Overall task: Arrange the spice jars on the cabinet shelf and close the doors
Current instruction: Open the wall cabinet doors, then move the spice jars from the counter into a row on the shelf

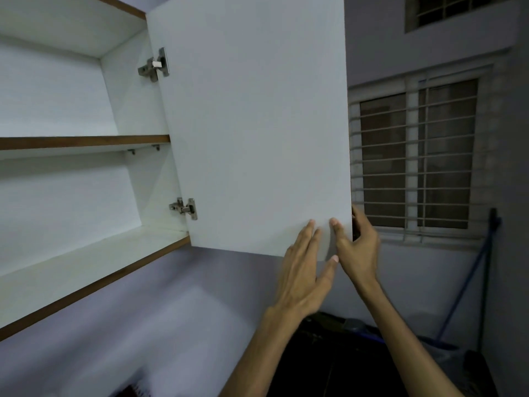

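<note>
A white wall cabinet stands open above me, its right door (252, 124) swung wide on two metal hinges. My right hand (357, 245) grips the door's free edge near its lower corner, thumb on the inner face and fingers wrapped behind. My left hand (303, 270) lies flat with fingers apart against the inner face of the door, just left of the right hand. The lower shelf (86, 265) and the upper shelf (83, 141) show no jars in the visible part. No spice jars are in view.
A barred window (415, 159) is in the wall to the right of the door. A blue-handled mop or broom (469, 279) leans in the right corner. Dark objects lie low under my arms.
</note>
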